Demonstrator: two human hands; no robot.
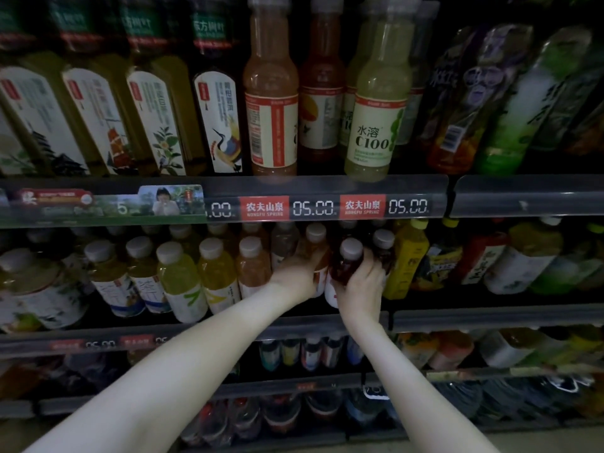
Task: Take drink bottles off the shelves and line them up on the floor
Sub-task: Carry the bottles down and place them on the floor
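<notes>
Both my hands reach into the middle shelf (474,317) of a drinks rack. My right hand (361,286) grips a dark red bottle (348,261) with a white cap, around its body below the shoulder. My left hand (299,273) wraps round an orange-brown bottle (313,245) with a white cap, just left of the dark one. The two bottles stand side by side, tilted slightly toward me. White-capped bottles of yellow, green and orange drink fill the same shelf to the left.
The shelf above carries tall tea bottles and a pale C100 bottle (376,125), behind a price rail (313,207). A yellow bottle (407,256) stands just right of my right hand. Lower shelves hold more small bottles. A strip of floor (539,443) shows bottom right.
</notes>
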